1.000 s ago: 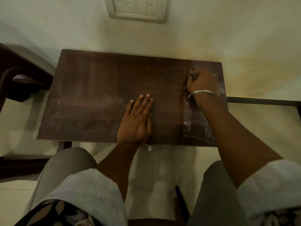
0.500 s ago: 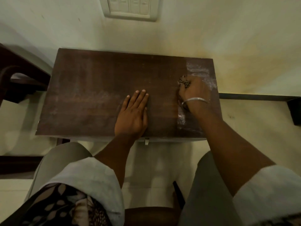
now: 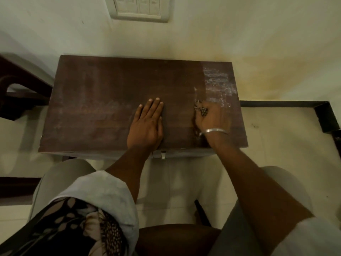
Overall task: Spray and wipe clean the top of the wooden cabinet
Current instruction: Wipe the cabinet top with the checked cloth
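Head view: a person is wiping the wooden cabinet's top (image 3: 101, 89), which is standing against the wall below a switch plate (image 3: 140, 8). The left hand (image 3: 147, 124) is pressing flat, fingers straight. The right hand (image 3: 214, 117) is gripping what looks like a dark speckled cloth (image 3: 202, 110) near the right end. Whitish spray streaks (image 3: 219, 84) are showing at the back right corner, left to wipe. The rest is looking dull and smeared, so the job seems partway through.

Dark brown cabinet top (image 3: 114, 100) with whitish smears (image 3: 218, 84), silver bangle (image 3: 215, 131), leaf-patterned sleeve (image 3: 73, 228)
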